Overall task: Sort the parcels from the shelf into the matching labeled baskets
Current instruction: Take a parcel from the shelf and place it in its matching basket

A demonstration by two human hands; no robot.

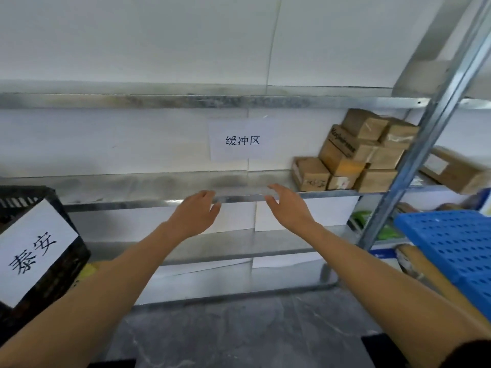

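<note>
Both hands out, left hand (195, 215) and right hand (288, 208), fingers loose and empty; boxes (356, 152) stacked crookedly on the shelf (159, 187); tugging a lower one risks toppling them.

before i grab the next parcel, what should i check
1. Left hand free: ok, open, holding nothing.
2. Right hand free: ok, open, holding nothing.
3. Parcels on shelf: ok, stacked at its right end.
4. Stack steady: cannot tell, upper ones sit tilted.
5. Labels readable: not ok, too small from here.
6. Basket nearby: ok, labelled one at left.
</note>
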